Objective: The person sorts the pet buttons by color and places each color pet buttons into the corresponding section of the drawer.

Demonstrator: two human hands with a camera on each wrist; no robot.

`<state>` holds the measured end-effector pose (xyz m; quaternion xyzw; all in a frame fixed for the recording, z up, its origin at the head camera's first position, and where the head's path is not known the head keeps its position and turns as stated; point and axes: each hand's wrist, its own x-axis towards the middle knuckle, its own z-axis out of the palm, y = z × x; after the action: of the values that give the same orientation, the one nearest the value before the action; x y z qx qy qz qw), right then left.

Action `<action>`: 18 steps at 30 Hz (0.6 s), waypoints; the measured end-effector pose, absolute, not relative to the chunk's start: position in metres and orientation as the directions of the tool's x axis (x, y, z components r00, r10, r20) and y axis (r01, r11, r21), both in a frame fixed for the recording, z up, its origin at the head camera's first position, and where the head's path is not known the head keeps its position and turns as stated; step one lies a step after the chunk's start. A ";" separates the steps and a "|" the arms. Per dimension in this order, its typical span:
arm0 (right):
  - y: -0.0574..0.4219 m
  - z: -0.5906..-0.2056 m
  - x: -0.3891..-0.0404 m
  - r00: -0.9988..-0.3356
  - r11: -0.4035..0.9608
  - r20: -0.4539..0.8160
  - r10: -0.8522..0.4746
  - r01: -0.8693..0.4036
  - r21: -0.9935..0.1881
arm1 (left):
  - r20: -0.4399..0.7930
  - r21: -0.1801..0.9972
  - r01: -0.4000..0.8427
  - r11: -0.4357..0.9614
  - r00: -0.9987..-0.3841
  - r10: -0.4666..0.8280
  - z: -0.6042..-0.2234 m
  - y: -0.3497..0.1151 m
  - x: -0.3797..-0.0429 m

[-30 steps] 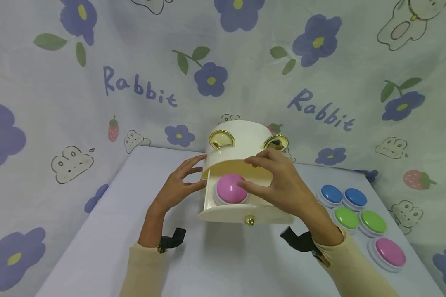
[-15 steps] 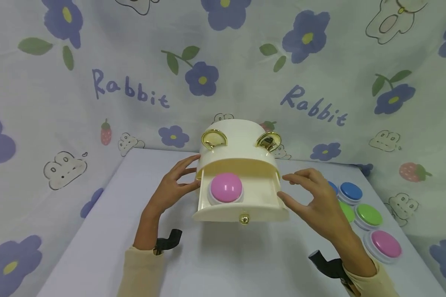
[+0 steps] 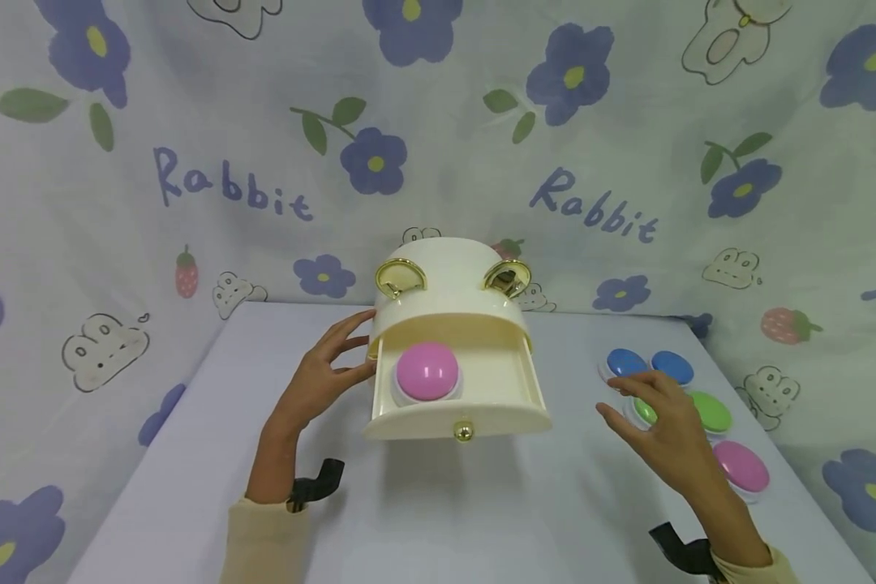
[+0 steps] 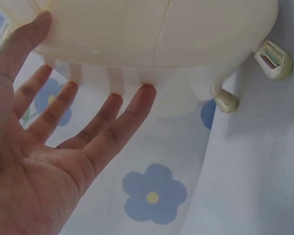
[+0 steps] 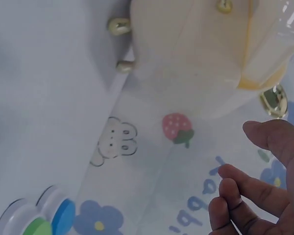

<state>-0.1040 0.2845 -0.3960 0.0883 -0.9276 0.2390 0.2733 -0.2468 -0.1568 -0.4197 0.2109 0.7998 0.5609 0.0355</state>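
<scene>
A cream box (image 3: 453, 280) with gold-rimmed ears stands on the table, its drawer (image 3: 496, 377) pulled out. On the drawer's left side sits a pink-domed round button (image 3: 427, 371) with a white base; the drawer front has a gold knob (image 3: 464, 431). My left hand (image 3: 321, 377) rests its fingertips against the box's left side, fingers spread and nearly straight in the left wrist view. With nothing in it, my right hand (image 3: 660, 426) hovers by the loose buttons, thumb and fingers apart. It partly hides a green button (image 3: 644, 411) and overlaps the edge of a blue one (image 3: 625, 362).
Along the table's right side lie another blue button (image 3: 673, 367), a second green one (image 3: 711, 412) and a pink one (image 3: 745, 466), partly behind my right wrist. A printed cloth (image 3: 438, 97) hangs behind the white table (image 3: 438, 519). Black wrist mounts (image 3: 317, 484) jut from both sleeves.
My right hand has left the pink button in the drawer and swung right to the loose buttons. My left hand stays at the box. The head view has turned rightward.
</scene>
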 end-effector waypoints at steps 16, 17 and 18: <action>0.356 -0.441 -0.082 -0.861 0.919 0.498 0.105 -0.107 -0.380 | 0.183 0.913 0.303 0.273 -0.903 0.390 -0.420 -0.157 -0.247; 0.359 -0.444 -0.081 -0.870 0.919 0.476 0.127 -0.077 -0.386 | 0.182 0.913 0.303 0.275 -0.903 0.389 -0.419 -0.156 -0.248; 0.363 -0.446 -0.079 -0.879 0.917 0.453 0.147 -0.050 -0.395 | 0.181 0.911 0.302 0.280 -0.904 0.388 -0.419 -0.156 -0.248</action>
<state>-0.0792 0.3635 -0.4455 -0.0256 -0.9482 0.2016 0.2442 -0.2479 -0.1562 -0.4194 0.2158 0.7991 0.5599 0.0382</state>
